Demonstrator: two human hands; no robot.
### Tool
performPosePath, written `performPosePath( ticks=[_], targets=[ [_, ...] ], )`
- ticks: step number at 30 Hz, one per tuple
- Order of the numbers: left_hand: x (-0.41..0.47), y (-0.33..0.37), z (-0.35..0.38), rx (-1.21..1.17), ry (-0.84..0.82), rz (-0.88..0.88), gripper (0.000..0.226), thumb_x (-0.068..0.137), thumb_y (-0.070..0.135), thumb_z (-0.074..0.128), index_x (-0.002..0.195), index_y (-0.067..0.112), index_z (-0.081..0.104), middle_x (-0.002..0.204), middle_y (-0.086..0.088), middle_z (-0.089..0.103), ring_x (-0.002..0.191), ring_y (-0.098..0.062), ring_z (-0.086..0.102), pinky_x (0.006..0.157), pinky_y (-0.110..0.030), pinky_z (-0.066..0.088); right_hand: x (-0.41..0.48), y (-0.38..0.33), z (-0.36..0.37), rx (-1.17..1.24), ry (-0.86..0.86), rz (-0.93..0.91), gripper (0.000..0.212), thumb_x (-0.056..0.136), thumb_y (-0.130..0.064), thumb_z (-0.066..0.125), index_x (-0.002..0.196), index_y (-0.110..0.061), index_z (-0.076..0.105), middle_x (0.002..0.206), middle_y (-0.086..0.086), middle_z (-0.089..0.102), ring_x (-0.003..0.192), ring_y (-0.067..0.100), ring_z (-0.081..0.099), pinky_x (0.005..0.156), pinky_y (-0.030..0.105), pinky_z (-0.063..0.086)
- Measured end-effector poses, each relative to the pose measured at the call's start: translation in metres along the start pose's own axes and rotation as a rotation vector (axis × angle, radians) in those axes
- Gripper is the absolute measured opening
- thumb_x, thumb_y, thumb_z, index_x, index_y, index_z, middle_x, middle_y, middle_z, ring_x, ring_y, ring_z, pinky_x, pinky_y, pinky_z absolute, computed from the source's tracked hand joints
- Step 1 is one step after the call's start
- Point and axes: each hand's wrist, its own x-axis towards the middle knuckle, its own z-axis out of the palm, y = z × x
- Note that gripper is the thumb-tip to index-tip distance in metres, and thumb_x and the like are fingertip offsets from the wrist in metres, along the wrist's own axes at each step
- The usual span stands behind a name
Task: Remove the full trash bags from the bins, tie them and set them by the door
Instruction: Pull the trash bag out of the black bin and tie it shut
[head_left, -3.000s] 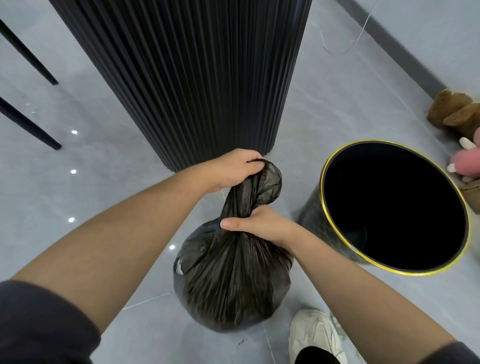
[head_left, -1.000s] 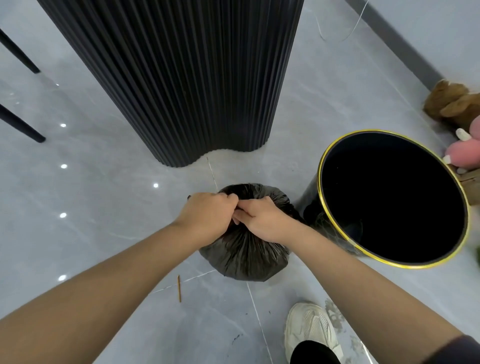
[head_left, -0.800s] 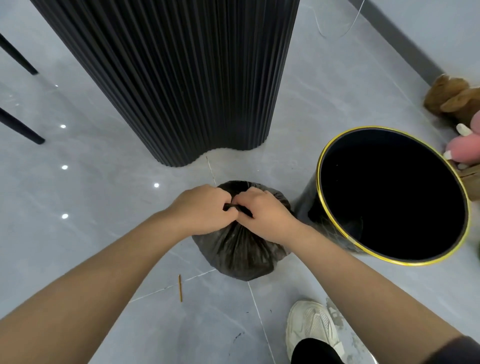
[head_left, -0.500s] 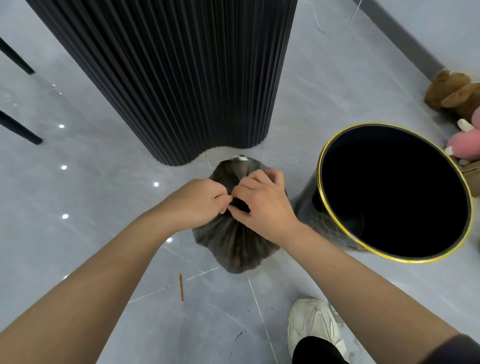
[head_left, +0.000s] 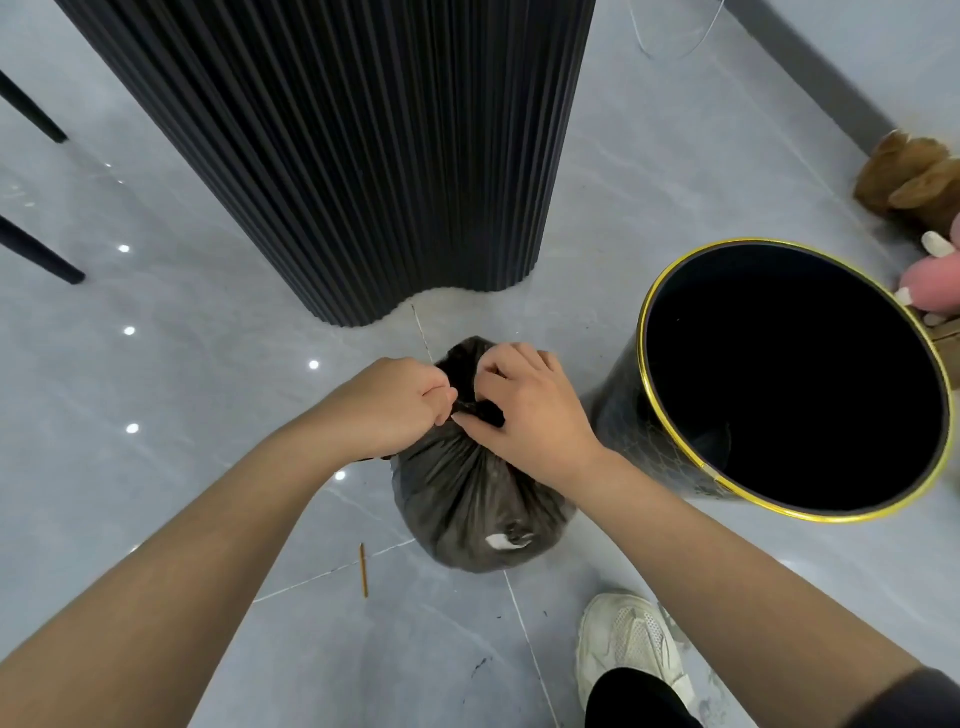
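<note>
Where two slanted black chair legs (head_left: 39, 257) meet the glossy grey floor (head_left: 182, 395) at far left, points of light glint in the tiles. Next right, a tall black fluted column (head_left: 363, 156) fills the upper middle, its wavy foot ending just beyond the hands. Below it, the person's left hand (head_left: 395, 405) is clenched, fingers curled tight on the gathered neck of the black trash bag (head_left: 467, 499), knuckles nearly meeting the other hand. A thin yellowish stick (head_left: 363, 569) lies on the tiles just left of the bag's base. The bag, out of the bin and bulging, stands on the floor between the column's foot and the person's white shoe (head_left: 623, 639). Its plastic is pleated up to the neck, and a small white scrap (head_left: 506, 540) shows low on its side, too small to read. The right hand (head_left: 530, 410) pinches the twisted plastic at the neck between thumb and bent fingers, the bag's loose top puffing up between the two hands. Just right of the bag stands the black bin (head_left: 618, 415), gold-rimmed, its dark mouth facing the camera; the right forearm hides whether the two touch. At far right, a brown plush toy (head_left: 914, 182) and a pink plush toy (head_left: 935, 275) lie by the wall.
</note>
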Motion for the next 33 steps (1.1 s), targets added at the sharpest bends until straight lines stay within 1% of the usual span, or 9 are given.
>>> performPosePath(
  ticks=[3,6,9,12,17,21,24,29,33],
  targets=[
    [-0.001,-0.003,0.002,-0.006,-0.023,-0.012,0.035,0.098,0.027,0.043,0.076,0.007,0.061,0.051,0.006,0.045,0.031,-0.001,0.041,0.038,-0.015,0.031,-0.002,-0.002,-0.001,0.018,-0.026,0.038,0.029,0.08,-0.045,0.061,0.074,-0.017,0.053,0.07,-0.008,0.051,0.064,0.013,0.048,0.062,0.027,0.033],
    [-0.001,-0.005,0.002,0.002,-0.023,-0.027,0.035,0.097,0.031,0.044,0.072,0.01,0.058,0.051,0.003,0.045,0.032,-0.005,0.037,0.044,-0.025,0.034,-0.003,-0.004,-0.001,0.022,-0.047,0.053,0.03,0.08,-0.047,0.063,0.084,-0.019,0.053,0.064,-0.011,0.054,0.055,0.011,0.049,0.059,0.028,0.035],
    [-0.001,-0.004,0.001,0.027,0.015,-0.023,0.036,0.097,0.032,0.043,0.072,0.01,0.057,0.05,0.004,0.046,0.038,-0.007,0.04,0.049,-0.028,0.036,-0.002,-0.002,-0.001,0.009,-0.046,0.02,0.028,0.081,-0.046,0.062,0.088,-0.02,0.059,0.067,-0.009,0.06,0.061,0.013,0.055,0.063,0.029,0.034],
    [0.0,-0.003,0.003,0.014,0.034,-0.008,0.036,0.097,0.031,0.043,0.069,0.014,0.057,0.048,0.007,0.046,0.034,-0.003,0.042,0.048,-0.025,0.035,0.0,0.0,0.001,-0.025,-0.021,-0.017,0.025,0.081,-0.042,0.064,0.082,-0.017,0.063,0.079,-0.003,0.055,0.075,0.017,0.051,0.068,0.031,0.034],
    [0.002,-0.009,0.002,0.037,0.052,0.017,0.036,0.096,0.035,0.045,0.068,0.018,0.059,0.051,0.007,0.05,0.044,-0.004,0.046,0.053,-0.027,0.037,0.001,-0.001,-0.003,0.06,-0.083,0.042,0.032,0.079,-0.044,0.068,0.082,-0.015,0.053,0.066,-0.01,0.045,0.059,0.009,0.039,0.056,0.026,0.03],
    [0.003,-0.012,0.003,0.01,0.045,0.021,0.036,0.096,0.033,0.045,0.069,0.014,0.057,0.058,0.005,0.051,0.052,-0.009,0.046,0.054,-0.026,0.036,0.0,-0.001,0.0,0.036,-0.134,0.032,0.03,0.084,-0.047,0.06,0.1,-0.022,0.059,0.07,-0.01,0.058,0.06,0.013,0.054,0.052,0.027,0.038],
    [0.002,-0.011,0.005,-0.022,0.087,0.033,0.037,0.097,0.032,0.045,0.066,0.015,0.054,0.057,0.005,0.048,0.052,-0.007,0.044,0.053,-0.025,0.033,0.001,0.002,0.002,0.019,-0.106,0.008,0.025,0.084,-0.044,0.061,0.083,-0.018,0.063,0.072,-0.005,0.057,0.063,0.016,0.056,0.048,0.025,0.035],
    [-0.002,-0.011,0.01,-0.076,0.101,0.028,0.037,0.097,0.032,0.044,0.07,0.01,0.056,0.056,0.004,0.047,0.051,-0.009,0.045,0.054,-0.028,0.036,0.001,0.005,0.003,0.017,-0.054,-0.005,0.031,0.081,-0.042,0.066,0.07,-0.014,0.057,0.074,-0.003,0.05,0.068,0.014,0.045,0.061,0.027,0.032],
    [-0.002,-0.011,0.014,-0.087,0.117,0.006,0.037,0.097,0.034,0.045,0.07,0.012,0.056,0.057,0.002,0.049,0.052,-0.012,0.046,0.055,-0.03,0.038,-0.002,-0.004,0.001,0.031,-0.065,0.072,0.033,0.081,-0.049,0.063,0.085,-0.018,0.051,0.06,-0.012,0.044,0.051,0.008,0.041,0.044,0.025,0.029]
  ],
)
